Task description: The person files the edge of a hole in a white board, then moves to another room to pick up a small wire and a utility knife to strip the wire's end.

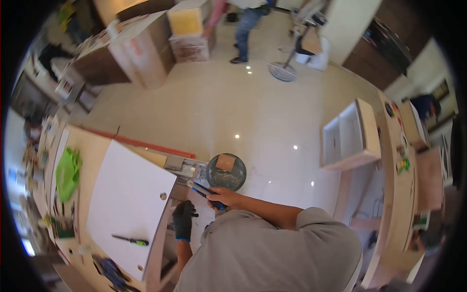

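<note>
My right hand [223,196] is bare and grips a blue-handled brush [200,189] whose tip points left toward the edge of a white panel [127,204]. Just beyond the brush a round grey tin [226,172] with a small brown square piece in it stands on the floor. My left hand [184,217] wears a black glove and rests at the right edge of the white panel, fingers curled; I cannot see anything in it. A green-handled screwdriver [130,240] lies on the panel.
A green cloth [68,171] lies on the workbench at left. A white open drawer box [349,136] sits at right beside a long counter. A person in jeans [245,27] stands far off near wooden cabinets [141,51] and a fan stand [283,70]. A red strip [141,142] lies along the bench's far edge.
</note>
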Available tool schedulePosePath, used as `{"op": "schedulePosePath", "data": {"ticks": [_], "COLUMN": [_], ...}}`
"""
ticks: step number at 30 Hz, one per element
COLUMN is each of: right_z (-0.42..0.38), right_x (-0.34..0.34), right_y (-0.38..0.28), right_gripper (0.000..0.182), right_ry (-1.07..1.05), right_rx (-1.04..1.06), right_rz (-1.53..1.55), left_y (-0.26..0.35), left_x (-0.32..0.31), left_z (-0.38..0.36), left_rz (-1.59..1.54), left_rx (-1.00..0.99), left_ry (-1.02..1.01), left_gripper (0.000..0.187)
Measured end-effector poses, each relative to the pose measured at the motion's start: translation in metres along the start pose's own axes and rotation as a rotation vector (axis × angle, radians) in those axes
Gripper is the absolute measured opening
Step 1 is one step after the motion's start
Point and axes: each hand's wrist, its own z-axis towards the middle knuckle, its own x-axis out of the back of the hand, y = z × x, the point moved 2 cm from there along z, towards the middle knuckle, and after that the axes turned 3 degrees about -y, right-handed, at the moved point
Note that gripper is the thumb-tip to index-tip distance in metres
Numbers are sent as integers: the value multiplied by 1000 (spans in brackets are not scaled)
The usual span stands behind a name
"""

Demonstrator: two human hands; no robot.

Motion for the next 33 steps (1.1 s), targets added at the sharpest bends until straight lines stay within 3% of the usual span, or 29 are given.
{"op": "schedulePosePath", "data": {"ticks": [8, 12, 15, 18, 19, 26, 33], "right_z": [-94, -122, -139, -169, -184, -301, -302], "right_x": [61, 96, 132, 179, 197, 314, 390], "right_y": [23, 25, 20, 6, -1, -46, -68], "right_gripper": [25, 28, 32, 31, 31, 28, 29], "right_ry": [433, 485, 398, 356, 391, 493, 646], "right_rx": [-7, 31, 38, 28, -4, 33, 125], "right_rz": [1, 162, 138, 120, 133, 13, -4], "left_y": [-14, 5, 12, 16, 17, 19, 36], "left_x": [-91, -164, -233, -308, -334, -506, -584], "left_z": [44, 42, 51, 73, 77, 84, 146], "left_rz": [22, -25, -4, 237, 303, 264, 243], "left_rx": [193, 264, 234, 344, 268, 347, 313], "left_ry": [-410, -529, -602, -700, -696, -885, -933], "left_gripper": [33, 37, 34, 32, 33, 34, 25]}}
